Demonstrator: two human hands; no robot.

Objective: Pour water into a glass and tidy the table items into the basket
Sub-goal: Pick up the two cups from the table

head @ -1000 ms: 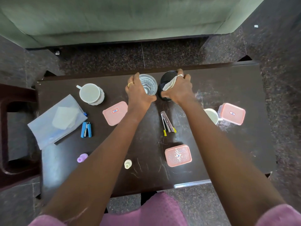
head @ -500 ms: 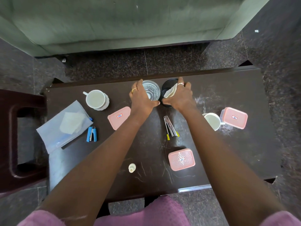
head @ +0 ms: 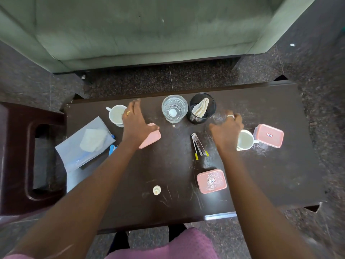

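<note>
Dark brown wood makes the low table (head: 270, 174), and on it, near the far edge, stands the clear round drinking glass (head: 174, 108) with water inside. Just beside it on the right stands the black wire-mesh basket (head: 202, 108), which holds a folded white cloth (head: 200, 107).

The left hand (head: 137, 124) hovers with fingers spread and empty, above the flat pink plastic lid (head: 150, 136) and next to the white ceramic mug (head: 116, 114) on the left. The right hand (head: 226, 129) is also spread and holds nothing; it is over the table just beside the second white mug (head: 245, 140), which touches the pink-lidded plastic box (head: 268, 135).

Between the hands lies the metal stapler with yellow tips (head: 198, 145). Nearer to the person are another pink patterned box (head: 211, 180) and a small white bottle cap (head: 156, 190).
</note>
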